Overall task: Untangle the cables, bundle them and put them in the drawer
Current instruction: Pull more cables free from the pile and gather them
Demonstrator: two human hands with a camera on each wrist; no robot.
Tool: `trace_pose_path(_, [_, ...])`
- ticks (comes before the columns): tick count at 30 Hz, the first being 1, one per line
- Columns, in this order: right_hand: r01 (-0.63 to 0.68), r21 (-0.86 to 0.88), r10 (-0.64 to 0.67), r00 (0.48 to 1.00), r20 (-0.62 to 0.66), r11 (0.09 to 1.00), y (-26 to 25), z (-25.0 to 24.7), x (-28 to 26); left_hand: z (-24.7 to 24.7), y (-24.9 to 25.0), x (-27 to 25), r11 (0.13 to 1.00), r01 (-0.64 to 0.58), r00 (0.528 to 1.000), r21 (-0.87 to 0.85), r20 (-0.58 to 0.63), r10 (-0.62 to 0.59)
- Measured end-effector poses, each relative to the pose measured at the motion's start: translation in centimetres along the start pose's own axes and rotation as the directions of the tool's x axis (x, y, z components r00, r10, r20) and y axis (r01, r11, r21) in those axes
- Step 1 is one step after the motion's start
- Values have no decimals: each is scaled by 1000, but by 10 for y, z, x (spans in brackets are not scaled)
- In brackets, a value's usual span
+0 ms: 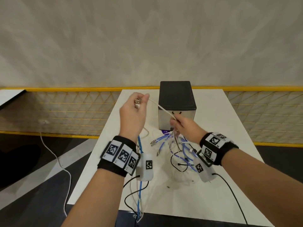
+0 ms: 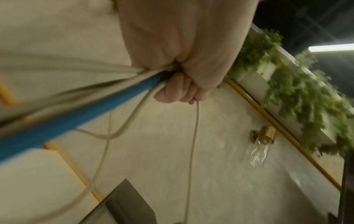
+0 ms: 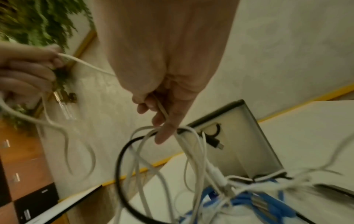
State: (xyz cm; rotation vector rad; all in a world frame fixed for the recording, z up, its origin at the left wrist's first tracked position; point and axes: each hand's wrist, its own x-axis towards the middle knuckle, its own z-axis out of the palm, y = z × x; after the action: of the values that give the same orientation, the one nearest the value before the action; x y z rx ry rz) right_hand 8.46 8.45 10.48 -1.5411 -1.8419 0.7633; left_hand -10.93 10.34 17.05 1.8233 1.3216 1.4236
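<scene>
A tangle of white, blue and black cables (image 1: pixel 177 148) hangs over the white table (image 1: pixel 221 128) in front of the small drawer box (image 1: pixel 177 104). My left hand (image 1: pixel 136 104) is raised left of the box and grips the plug end of a white cable (image 1: pixel 161 108), with a blue cable (image 2: pixel 76 115) and more white strands running from its fist. That white cable stretches taut down to my right hand (image 1: pixel 177 123), whose fingers (image 3: pixel 162 121) curl round it and hook several loops of the tangle (image 3: pixel 191 174). The drawer front (image 3: pixel 239 136) looks closed.
The black-topped box stands at the table's far middle. A yellow mesh railing (image 1: pixel 73 112) runs behind the table. Blue and white cable ends (image 1: pixel 139 202) hang over the near table edge. A white cord (image 1: pixel 54 158) lies on the dark floor to the left.
</scene>
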Motion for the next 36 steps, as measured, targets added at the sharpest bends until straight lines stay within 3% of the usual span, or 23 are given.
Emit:
trace_pose_path(2, [-74,33,73,997,15,997,12,9,-2,-5,-1,5,998,64,995,-19,-82,-65])
trace_pose_path(5, [-107,67,109,993,-32,992,11,9,3,-10,-9,7,994,108,989,31,-106,-104])
trace_pose_path(6, [-89,44,91,995,-48,995,7,7,7,-9,-11,5,996,71,995,62,-72,-67])
trace_pose_path(8, [9,-56,-11,999,-49,998,-4,0,13,-3,-13,-1,994,-33,992,109,126,19])
trace_pose_path(10, [130,-161,-133,991,-6,978,-16,-4,19,9,-11,-8,974,-95,941,204,338,21])
trace_pose_path(12, [217,-258,-218,976,27,941,-25,-7,23,17,-13,-7,949,-99,926,298,377,-22])
trace_pose_path(14, [251,-277,-261,965,3,928,-25,-7,25,19,-15,-4,942,-97,944,320,329,-14])
trace_pose_path(16, [235,-187,-248,968,-47,954,-17,-1,26,20,-12,-5,940,-151,959,306,277,64])
trace_pose_path(18, [110,-126,-117,992,-45,986,3,10,25,14,-4,-6,964,-159,980,213,154,128])
trace_pose_path(21, [-94,-171,100,995,26,981,47,22,9,-9,4,11,998,-61,991,26,-117,63])
trace_pose_path(24, [-179,-134,179,984,-9,975,65,20,-1,-32,-2,28,997,46,990,61,-137,-37])
trace_pose_path(26, [-178,-83,175,984,-39,981,53,12,2,-33,-7,25,986,57,989,154,-147,-34])
trace_pose_path(29, [-105,-52,101,992,-76,993,21,-6,12,-16,-7,6,991,-21,999,134,32,17])
trace_pose_path(33, [41,-106,-58,986,-158,994,-29,-28,23,14,-3,-9,991,-31,950,130,312,-11])
trace_pose_path(36, [163,-52,-171,961,-217,985,-53,-40,12,17,-8,-8,986,-22,954,165,299,-28])
